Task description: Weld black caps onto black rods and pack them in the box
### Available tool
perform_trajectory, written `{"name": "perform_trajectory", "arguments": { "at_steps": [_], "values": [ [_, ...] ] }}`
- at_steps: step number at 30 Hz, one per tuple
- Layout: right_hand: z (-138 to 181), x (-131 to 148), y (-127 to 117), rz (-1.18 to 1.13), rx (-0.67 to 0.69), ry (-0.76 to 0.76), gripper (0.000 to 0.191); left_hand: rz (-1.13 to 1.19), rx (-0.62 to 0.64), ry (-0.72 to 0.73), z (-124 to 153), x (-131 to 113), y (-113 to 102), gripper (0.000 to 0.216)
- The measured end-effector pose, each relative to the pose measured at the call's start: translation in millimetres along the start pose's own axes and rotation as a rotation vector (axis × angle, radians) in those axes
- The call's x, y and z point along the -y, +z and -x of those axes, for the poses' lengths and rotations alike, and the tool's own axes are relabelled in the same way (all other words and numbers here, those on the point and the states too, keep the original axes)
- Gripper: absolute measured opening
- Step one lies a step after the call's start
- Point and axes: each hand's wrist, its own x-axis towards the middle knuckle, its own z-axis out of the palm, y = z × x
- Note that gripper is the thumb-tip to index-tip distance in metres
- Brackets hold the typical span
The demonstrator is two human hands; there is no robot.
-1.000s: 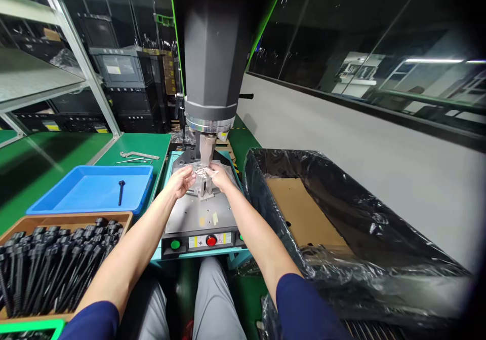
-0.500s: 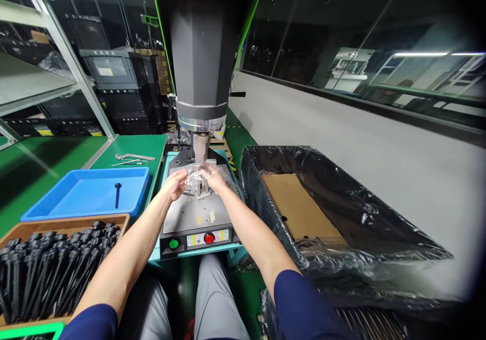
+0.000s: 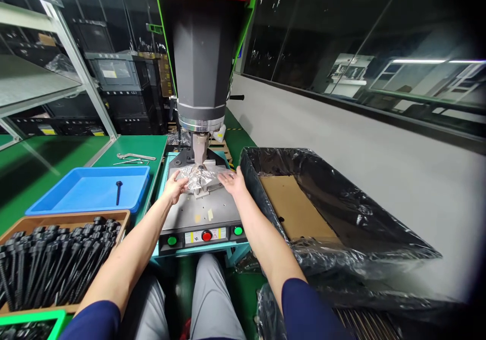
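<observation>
A crumpled clear plastic film [image 3: 200, 177] lies over the metal fixture [image 3: 210, 163], under the tip of the press horn [image 3: 199, 150]. My left hand [image 3: 174, 188] is at the film's left edge, its fingers and thumb closed on the plastic. On the other side my right hand [image 3: 233, 181] has its fingers stretched out and the thumb raised, with fingertips against or close to the film's right edge. Glare and creases in the plastic hide whatever part sits in the fixture.
Left of the machine stand a blue tray [image 3: 87, 203] with one black cable tie [image 3: 119, 192] and a brown tray [image 3: 76, 218] full of them. Wrenches [image 3: 135, 156] lie behind. Green buttons [image 3: 238, 231] and a red one [image 3: 206, 235] line the front. A plastic-lined box [image 3: 266, 198] stands right.
My right hand has moved right, away from the fixture's middle, and its fingers have spread. My left hand stays nearly in place. The film now reaches wider, and the view has shifted slightly.
</observation>
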Motion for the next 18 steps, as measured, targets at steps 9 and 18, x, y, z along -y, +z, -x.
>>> {"name": "perform_trajectory", "arguments": {
  "at_steps": [9, 18],
  "values": [
    [-7.7, 100.0, 28.9, 0.050, 0.200, -0.526, 0.017, -0.012, 0.176, 0.146, 8.8, -1.3, 33.4, 0.115],
    [15.1, 67.7, -65.5, 0.153, -0.306, -0.153, 0.012, -0.121, 0.166, 0.036, 19.7, 15.6, 47.8, 0.117]
  ]
}}
